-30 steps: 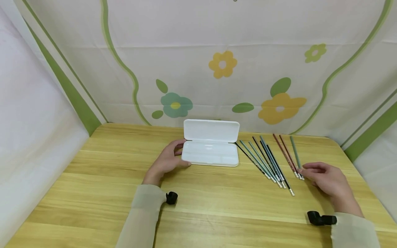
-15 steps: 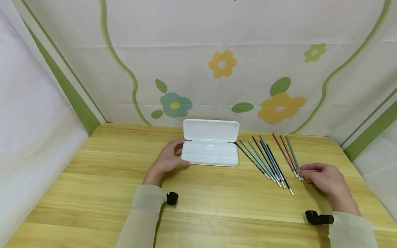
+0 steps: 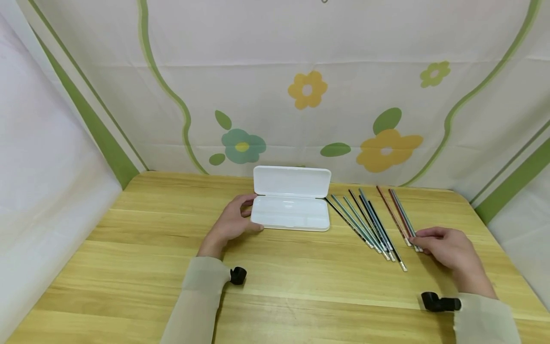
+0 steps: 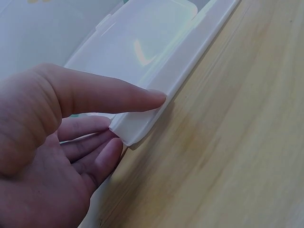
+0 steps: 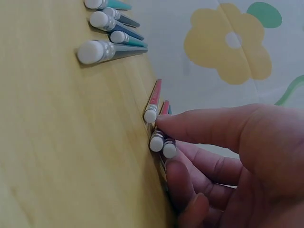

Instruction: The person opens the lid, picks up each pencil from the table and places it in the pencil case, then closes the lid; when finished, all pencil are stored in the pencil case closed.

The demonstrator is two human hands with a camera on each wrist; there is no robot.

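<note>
A white pencil case [image 3: 290, 213] lies with its lid [image 3: 292, 181] raised at the back of the table. My left hand [image 3: 232, 220] holds its left end; in the left wrist view the thumb [image 4: 142, 99] lies along the front wall and the other fingers reach the end corner. To the right, my right hand [image 3: 449, 246] pinches two pencils by their eraser ends, a red pencil [image 3: 399, 212] and a grey-green pencil [image 3: 404, 211] side by side. Another red pencil [image 3: 390, 209] lies just left of them, its white eraser [image 5: 150, 116] near my thumb tip.
Several dark and teal pencils [image 3: 370, 222] lie in a loose fan between the case and my right hand, erasers toward me. A flower-printed cloth [image 3: 275, 95] hangs behind the wooden table [image 3: 301, 286]. Black wrist cameras [image 3: 238, 275] sit at both sleeves.
My right hand has shifted slightly left. The grey-green pencil has swung left against one red pencil, and the two red pencils now lie further apart. My left hand and the case stay put.
</note>
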